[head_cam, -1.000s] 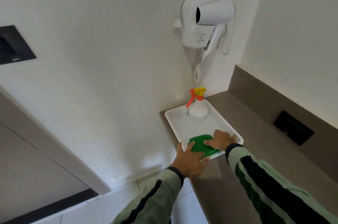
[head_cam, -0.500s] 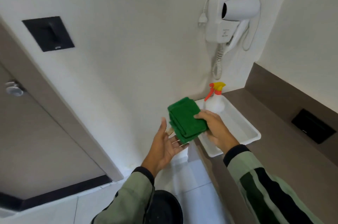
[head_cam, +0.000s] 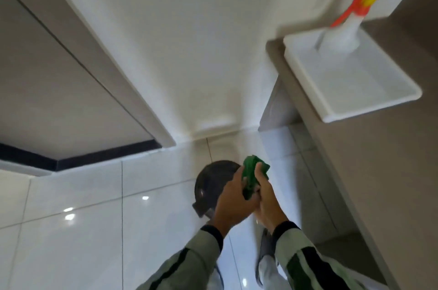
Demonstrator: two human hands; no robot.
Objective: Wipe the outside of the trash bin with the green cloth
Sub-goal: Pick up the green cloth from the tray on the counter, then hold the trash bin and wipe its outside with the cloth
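A small dark round trash bin (head_cam: 211, 185) stands on the glossy white floor tiles, seen from above; my hands cover its right part. The green cloth (head_cam: 251, 177) is bunched between both hands above the bin's right side. My left hand (head_cam: 233, 204) wraps the cloth from the left, and my right hand (head_cam: 266, 199) presses against it from the right. Both sleeves are pale green with dark stripes. Whether the cloth touches the bin is hidden.
A brown counter (head_cam: 369, 171) runs along the right, with a white tray (head_cam: 350, 90) on it. A white spray bottle (head_cam: 348, 26) with an orange and yellow trigger stands in the tray. A door frame (head_cam: 106, 71) rises at left. My shoe (head_cam: 266, 247) shows below my hands.
The cloth has come off the tray and down over the bin. My left hand, open before, has closed on it beside my right. My view has tipped down to the floor.
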